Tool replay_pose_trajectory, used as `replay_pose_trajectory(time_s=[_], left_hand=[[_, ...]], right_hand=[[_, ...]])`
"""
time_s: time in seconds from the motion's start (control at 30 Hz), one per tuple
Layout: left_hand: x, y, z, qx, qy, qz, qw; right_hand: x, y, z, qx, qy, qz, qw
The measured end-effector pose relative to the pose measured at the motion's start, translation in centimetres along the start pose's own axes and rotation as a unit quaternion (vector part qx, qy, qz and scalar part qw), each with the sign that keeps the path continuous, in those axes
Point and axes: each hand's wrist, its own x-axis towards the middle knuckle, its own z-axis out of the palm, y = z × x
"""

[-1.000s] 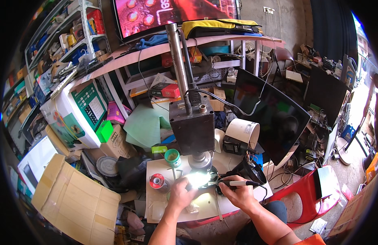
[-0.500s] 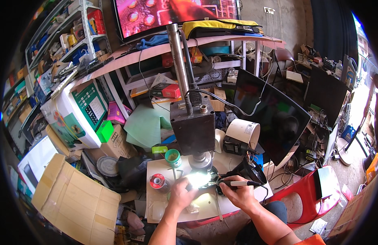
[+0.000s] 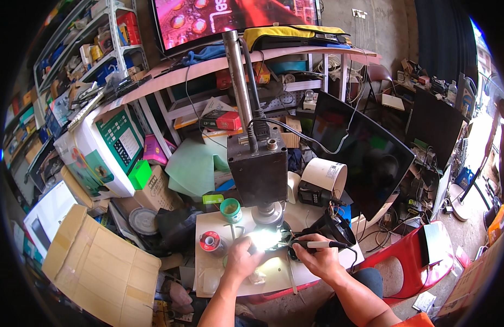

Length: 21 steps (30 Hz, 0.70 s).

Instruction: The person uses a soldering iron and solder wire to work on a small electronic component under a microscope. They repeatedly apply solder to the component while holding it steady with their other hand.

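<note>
Forearms [image 3: 222,303] over tabletop's edge [image 3: 306,277]; right hand [image 3: 319,258] around corded tool [image 3: 320,244], left hand [image 3: 242,260] across narrow gap, grip unclear.

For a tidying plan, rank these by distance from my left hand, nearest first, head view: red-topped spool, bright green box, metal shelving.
1. Red-topped spool: just left of your left hand.
2. Bright green box: farther left.
3. Metal shelving: far upper left.

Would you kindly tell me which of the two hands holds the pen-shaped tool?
The right hand holds the white-and-black pen-shaped tool; the left hand instead sits beside the bright glare, which hides whatever it may be gripping.
</note>
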Motion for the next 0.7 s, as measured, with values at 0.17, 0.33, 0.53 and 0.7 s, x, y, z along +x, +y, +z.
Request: replay_pose_trajectory(time_s=[0.17, 0.33, 0.53, 0.7], left_hand=[[0.0, 0.64, -0.39, 0.021, -0.024, -0.032, 0.999], [0.03, 0.58, -0.08, -0.008, 0.01, 0.008, 1.0], [0.01, 0.37, -0.09, -0.002, -0.001, -0.004, 1.0], [0.03, 0.44, -0.08, -0.011, 0.01, 0.016, 1.0]], right_hand=[[-0.03, -0.08, 0.02, 0.005, 0.002, 0.006, 1.0], [-0.04, -0.08, 0.07, 0.003, 0.002, 0.003, 1.0], [-0.02, 0.01, 0.09, -0.003, 0.008, -0.012, 1.0], [-0.04, 0.01, 0.04, -0.01, 0.007, -0.015, 1.0]])
